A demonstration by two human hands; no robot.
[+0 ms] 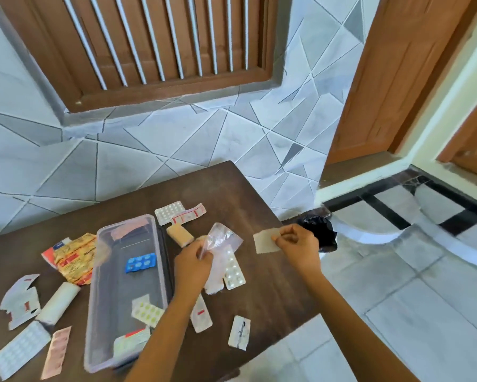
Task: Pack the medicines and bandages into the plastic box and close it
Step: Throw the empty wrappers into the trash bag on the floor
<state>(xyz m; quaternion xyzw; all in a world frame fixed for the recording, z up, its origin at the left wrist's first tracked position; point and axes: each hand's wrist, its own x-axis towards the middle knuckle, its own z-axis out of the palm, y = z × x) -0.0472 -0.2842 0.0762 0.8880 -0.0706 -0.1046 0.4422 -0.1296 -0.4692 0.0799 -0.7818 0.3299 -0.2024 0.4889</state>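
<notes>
An open clear plastic box (102,274) lies on the dark table (259,205). Inside it are a blue blister strip (140,262), a yellow-pill strip (146,312) and a few other packs. My left hand (194,264) pinches a crinkled clear plastic wrapper (223,237) just right of the box. My right hand (296,242) holds a small beige bandage pad (266,240) above the table's right side. A white bandage roll (58,303), a tan bandage block (180,235) and several blister strips lie around the box.
An orange-yellow packet (74,257) and torn white packs (20,301) lie left of the box. White pill strips (169,211) lie behind it and others (234,272) sit under my left hand. A black bag (321,232) hangs off the table's right edge. A tiled wall stands behind.
</notes>
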